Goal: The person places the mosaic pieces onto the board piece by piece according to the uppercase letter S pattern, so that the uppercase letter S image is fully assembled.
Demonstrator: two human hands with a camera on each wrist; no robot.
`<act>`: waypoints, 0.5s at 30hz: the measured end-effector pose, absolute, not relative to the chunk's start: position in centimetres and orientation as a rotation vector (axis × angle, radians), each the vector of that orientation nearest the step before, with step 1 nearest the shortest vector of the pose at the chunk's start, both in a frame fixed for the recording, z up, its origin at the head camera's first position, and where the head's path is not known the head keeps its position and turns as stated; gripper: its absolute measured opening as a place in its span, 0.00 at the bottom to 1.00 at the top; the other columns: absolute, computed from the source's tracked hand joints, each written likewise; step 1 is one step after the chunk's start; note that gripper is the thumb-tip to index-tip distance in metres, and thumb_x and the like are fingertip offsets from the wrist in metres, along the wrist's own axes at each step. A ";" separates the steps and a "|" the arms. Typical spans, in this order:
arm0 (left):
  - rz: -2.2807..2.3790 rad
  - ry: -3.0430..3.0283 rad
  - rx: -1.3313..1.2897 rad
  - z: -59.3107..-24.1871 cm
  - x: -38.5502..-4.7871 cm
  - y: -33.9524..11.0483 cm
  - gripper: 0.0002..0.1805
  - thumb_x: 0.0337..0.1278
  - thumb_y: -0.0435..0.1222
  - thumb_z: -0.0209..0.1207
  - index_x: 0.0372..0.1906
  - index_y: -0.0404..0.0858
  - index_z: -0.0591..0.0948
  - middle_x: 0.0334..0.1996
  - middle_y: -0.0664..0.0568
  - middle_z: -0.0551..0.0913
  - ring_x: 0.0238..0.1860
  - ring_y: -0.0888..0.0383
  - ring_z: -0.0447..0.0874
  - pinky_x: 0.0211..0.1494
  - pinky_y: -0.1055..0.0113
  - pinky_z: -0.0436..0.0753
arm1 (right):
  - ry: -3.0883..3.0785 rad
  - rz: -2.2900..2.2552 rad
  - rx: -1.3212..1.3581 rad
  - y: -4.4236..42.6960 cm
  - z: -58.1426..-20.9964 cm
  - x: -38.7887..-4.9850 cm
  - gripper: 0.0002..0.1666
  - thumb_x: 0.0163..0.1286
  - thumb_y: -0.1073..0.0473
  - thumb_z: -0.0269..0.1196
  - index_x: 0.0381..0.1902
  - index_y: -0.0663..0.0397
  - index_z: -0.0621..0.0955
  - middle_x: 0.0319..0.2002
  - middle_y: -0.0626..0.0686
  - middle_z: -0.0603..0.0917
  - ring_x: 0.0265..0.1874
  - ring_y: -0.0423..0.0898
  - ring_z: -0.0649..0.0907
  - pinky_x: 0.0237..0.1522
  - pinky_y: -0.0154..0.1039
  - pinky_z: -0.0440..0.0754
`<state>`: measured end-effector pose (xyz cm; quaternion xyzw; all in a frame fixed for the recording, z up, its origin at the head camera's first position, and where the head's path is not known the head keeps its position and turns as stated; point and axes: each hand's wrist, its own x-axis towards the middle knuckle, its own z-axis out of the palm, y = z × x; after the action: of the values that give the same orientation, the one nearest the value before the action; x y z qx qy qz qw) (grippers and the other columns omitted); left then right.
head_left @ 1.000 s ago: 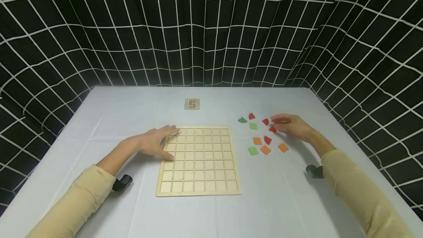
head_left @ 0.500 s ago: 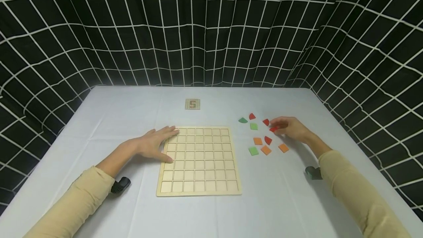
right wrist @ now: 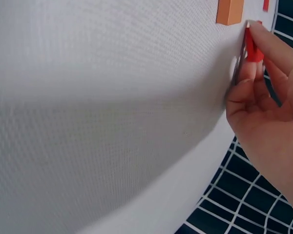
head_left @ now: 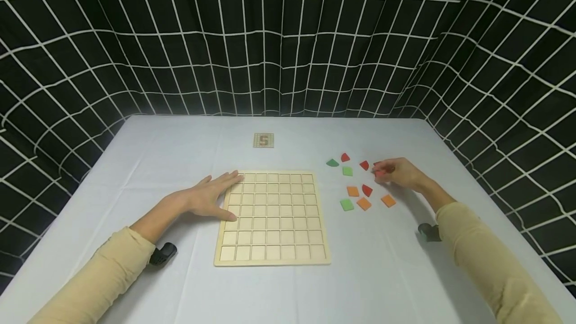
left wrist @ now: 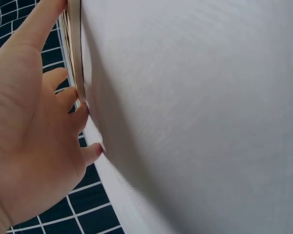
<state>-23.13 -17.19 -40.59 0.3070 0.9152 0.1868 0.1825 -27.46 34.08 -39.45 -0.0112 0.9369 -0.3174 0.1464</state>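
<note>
right hand [head_left: 401, 173], right of frame, pinches red piece [right wrist: 254, 51]; thin, so may slip. left hand [head_left: 207, 197] spread over board [head_left: 272, 263].

A person's left hand [head_left: 208, 198], fingers spread, rests at the left edge of a pale wooden square-gridded board [head_left: 273, 238] on a white cloth-covered table [head_left: 360, 274]. The right hand [head_left: 398, 172] pinches a flat red wedge-shaped piece [head_left: 380, 174]. Near it lie other red wedges [head_left: 367, 190], three orange square tiles [head_left: 364, 203], two light green square tiles [head_left: 347, 204] and a dark green wedge [head_left: 332, 163]. Beyond the board sits a small square card with a reddish S-like figure [head_left: 263, 140]. White-gridded black curtains [head_left: 265, 49] surround the table's far part.
</note>
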 end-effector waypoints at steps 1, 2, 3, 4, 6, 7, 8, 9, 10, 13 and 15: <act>0.526 2.584 0.863 -40.6 -23.1 -17.2 0.59 0.46 0.63 0.63 0.75 0.37 0.49 0.75 0.40 0.42 0.73 0.42 0.38 0.69 0.38 0.38 | 2.696 -0.909 -0.015 34.2 -39.5 -27.5 0.25 0.65 0.56 0.65 0.58 0.60 0.78 0.58 0.65 0.73 0.53 0.59 0.69 0.53 0.49 0.74; 0.523 2.587 0.860 -40.6 -23.0 -17.1 0.59 0.46 0.63 0.63 0.75 0.37 0.49 0.75 0.40 0.42 0.73 0.42 0.38 0.69 0.38 0.39 | 2.694 -0.909 0.001 34.3 -39.5 -27.5 0.25 0.65 0.55 0.66 0.57 0.60 0.78 0.58 0.65 0.73 0.53 0.59 0.69 0.51 0.47 0.75; 0.526 2.588 0.858 -40.6 -23.0 -17.1 0.60 0.46 0.63 0.63 0.75 0.36 0.49 0.75 0.40 0.42 0.73 0.42 0.38 0.69 0.38 0.39 | 2.693 -0.914 0.012 34.4 -39.5 -27.5 0.25 0.65 0.53 0.66 0.56 0.59 0.79 0.58 0.65 0.73 0.52 0.58 0.70 0.49 0.45 0.76; 0.517 2.591 0.850 -40.6 -22.9 -17.1 0.60 0.46 0.64 0.63 0.75 0.37 0.49 0.75 0.40 0.42 0.73 0.42 0.38 0.69 0.39 0.39 | 2.696 -0.914 0.019 34.5 -39.5 -27.5 0.26 0.65 0.52 0.66 0.56 0.59 0.79 0.58 0.64 0.73 0.51 0.57 0.70 0.47 0.43 0.76; 0.506 2.596 0.841 -40.6 -22.9 -17.1 0.60 0.45 0.64 0.63 0.75 0.37 0.48 0.75 0.41 0.42 0.73 0.43 0.38 0.69 0.39 0.39 | 2.684 -0.947 0.044 34.6 -39.4 -27.6 0.27 0.65 0.50 0.66 0.57 0.59 0.78 0.56 0.63 0.74 0.48 0.56 0.72 0.44 0.40 0.76; 0.502 2.599 0.843 -40.6 -22.9 -17.1 0.60 0.45 0.64 0.62 0.75 0.37 0.48 0.75 0.41 0.42 0.73 0.43 0.38 0.69 0.39 0.39 | 2.676 -0.967 0.063 34.6 -39.4 -27.6 0.27 0.65 0.49 0.66 0.57 0.58 0.78 0.56 0.63 0.75 0.47 0.55 0.72 0.43 0.39 0.76; 0.498 2.600 0.843 -40.6 -22.9 -17.1 0.60 0.46 0.64 0.62 0.75 0.37 0.48 0.75 0.41 0.42 0.73 0.42 0.38 0.69 0.39 0.39 | 2.665 -0.988 0.075 34.6 -39.3 -27.6 0.28 0.65 0.49 0.65 0.58 0.58 0.78 0.55 0.62 0.75 0.47 0.55 0.73 0.42 0.38 0.76; 0.493 2.602 0.845 -40.6 -22.9 -17.1 0.60 0.46 0.65 0.62 0.75 0.37 0.48 0.75 0.41 0.42 0.73 0.42 0.38 0.69 0.39 0.39 | 2.653 -1.010 0.092 34.6 -39.2 -27.7 0.28 0.65 0.48 0.65 0.59 0.57 0.77 0.55 0.62 0.76 0.46 0.55 0.73 0.43 0.38 0.76; 0.490 2.603 0.845 -40.6 -22.9 -17.1 0.60 0.46 0.65 0.62 0.75 0.37 0.48 0.75 0.41 0.42 0.73 0.43 0.38 0.69 0.39 0.39 | 2.641 -1.028 0.106 34.5 -39.1 -27.6 0.29 0.66 0.48 0.64 0.60 0.57 0.77 0.56 0.62 0.75 0.47 0.55 0.73 0.44 0.39 0.76; 0.492 2.605 0.843 -40.7 -22.8 -17.2 0.60 0.46 0.65 0.61 0.75 0.37 0.48 0.75 0.41 0.41 0.73 0.42 0.38 0.69 0.39 0.39 | 2.612 -1.065 0.159 34.2 -38.8 -27.7 0.30 0.67 0.47 0.63 0.61 0.56 0.76 0.60 0.62 0.73 0.52 0.55 0.72 0.51 0.44 0.74; 0.499 2.609 0.836 -40.7 -22.6 -17.2 0.60 0.47 0.64 0.62 0.75 0.36 0.48 0.75 0.39 0.41 0.73 0.41 0.38 0.69 0.39 0.40 | 2.599 -1.084 0.192 33.8 -38.6 -27.7 0.30 0.67 0.47 0.62 0.62 0.56 0.75 0.61 0.62 0.72 0.54 0.55 0.70 0.52 0.44 0.73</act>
<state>-22.62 -17.20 -40.70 0.2954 0.9220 0.1764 0.1775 -27.70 33.80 -38.59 0.0670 0.9091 -0.3793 0.1587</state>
